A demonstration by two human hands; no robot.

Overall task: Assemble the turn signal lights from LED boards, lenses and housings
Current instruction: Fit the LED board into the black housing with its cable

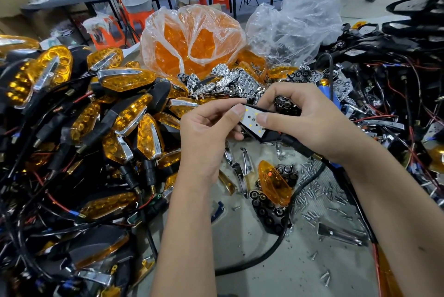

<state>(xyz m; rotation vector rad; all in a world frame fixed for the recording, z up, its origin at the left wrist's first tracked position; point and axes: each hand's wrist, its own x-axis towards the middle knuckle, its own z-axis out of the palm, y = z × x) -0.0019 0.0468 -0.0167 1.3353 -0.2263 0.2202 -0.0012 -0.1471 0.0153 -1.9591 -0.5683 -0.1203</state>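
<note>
LED board (pixel 252 121) in black housing (pixel 274 133), pinched between left hand (pixel 206 126) and right hand (pixel 310 118) fingers.

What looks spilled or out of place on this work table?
Small screws lie scattered loose over the table, below the right hand, not in any container. White crumbs of debris are strewn among them. One orange lens lies alone on black honeycomb parts.

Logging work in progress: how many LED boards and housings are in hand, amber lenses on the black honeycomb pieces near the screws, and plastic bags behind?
LED board: 1
Black housing: 1
Amber lens: 1
Plastic bags: 2, orange-lens bag, clear bag
Total: 5
</note>
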